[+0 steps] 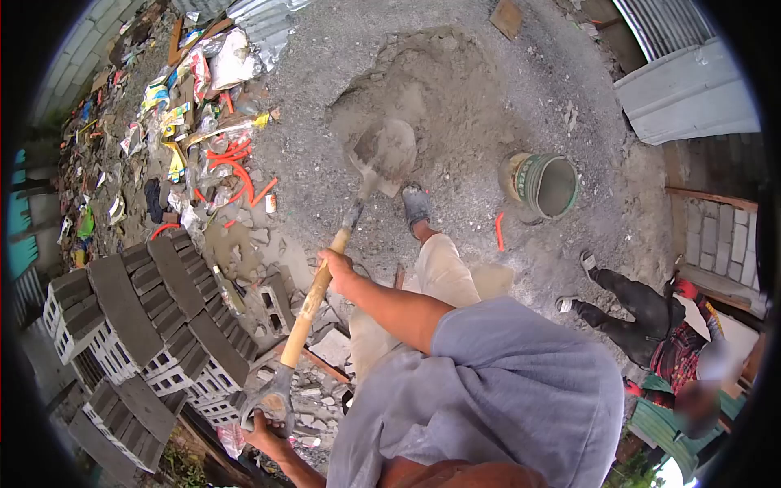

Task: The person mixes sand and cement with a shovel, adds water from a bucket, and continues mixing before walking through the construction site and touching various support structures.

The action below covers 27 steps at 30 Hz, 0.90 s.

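A shovel slants across the middle of the head view, its wooden shaft (pixel 307 317) running from lower left up to a mortar-coated blade (pixel 392 148). The blade lies in a hollow of grey sandy mix (pixel 443 98). My right hand (pixel 340 272) is closed around the upper part of the shaft. Lower left, my left hand (pixel 267 435) grips the D-shaped handle (pixel 272 400) at the shovel's end. My shoe (pixel 415 205) rests close beside the blade.
A mortar-smeared bucket (pixel 533 185) is to the right of the mix. Stacked hollow blocks (pixel 122 313) stand left, with rubble (pixel 332 346) nearby. Litter and orange tubing (pixel 240 172) lie upper left. Another person (pixel 651 325) is at right, near metal sheets (pixel 691 98).
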Each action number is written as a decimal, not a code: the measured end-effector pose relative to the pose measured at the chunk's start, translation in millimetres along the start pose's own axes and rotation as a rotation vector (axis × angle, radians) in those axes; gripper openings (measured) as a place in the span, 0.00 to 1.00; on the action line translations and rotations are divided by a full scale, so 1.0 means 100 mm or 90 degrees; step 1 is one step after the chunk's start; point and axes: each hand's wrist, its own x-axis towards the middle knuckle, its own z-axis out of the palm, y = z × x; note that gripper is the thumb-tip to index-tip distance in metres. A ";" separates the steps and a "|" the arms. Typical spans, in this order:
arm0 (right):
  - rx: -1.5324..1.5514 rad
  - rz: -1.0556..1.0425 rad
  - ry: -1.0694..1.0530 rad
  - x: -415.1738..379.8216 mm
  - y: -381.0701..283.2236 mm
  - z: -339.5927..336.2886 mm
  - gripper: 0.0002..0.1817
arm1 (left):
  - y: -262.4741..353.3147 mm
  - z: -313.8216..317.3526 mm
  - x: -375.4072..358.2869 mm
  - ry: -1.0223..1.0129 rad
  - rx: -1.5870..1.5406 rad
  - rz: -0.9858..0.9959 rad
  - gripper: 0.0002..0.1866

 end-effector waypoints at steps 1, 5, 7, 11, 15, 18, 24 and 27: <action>0.006 0.007 0.004 0.07 0.03 -0.10 0.12 | -0.06 0.05 -0.03 0.032 0.015 -0.002 0.12; -0.064 0.006 0.115 0.47 -0.35 -0.50 0.07 | -0.68 0.25 0.07 0.024 0.017 -0.112 0.12; -0.058 -0.015 0.193 0.87 -0.92 -0.69 0.07 | -0.59 1.17 -0.09 -0.002 0.036 -0.137 0.08; -0.040 -0.175 0.048 2.17 -3.40 -1.12 0.08 | -0.88 3.51 -0.08 -0.072 -0.022 -0.129 0.11; -0.001 -0.136 0.138 2.41 -4.00 -0.87 0.11 | -0.46 4.61 0.21 -0.130 0.058 -0.012 0.10; 0.018 -0.177 0.171 2.36 -3.93 -0.57 0.08 | -0.65 4.66 0.51 -0.094 0.041 0.010 0.09; 0.067 -0.198 0.167 1.83 -3.21 -0.61 0.08 | -0.92 3.83 0.67 -0.009 0.094 0.031 0.12; 0.091 -0.231 0.206 1.41 -2.96 -0.71 0.07 | -0.87 3.40 0.69 -0.057 0.053 -0.008 0.12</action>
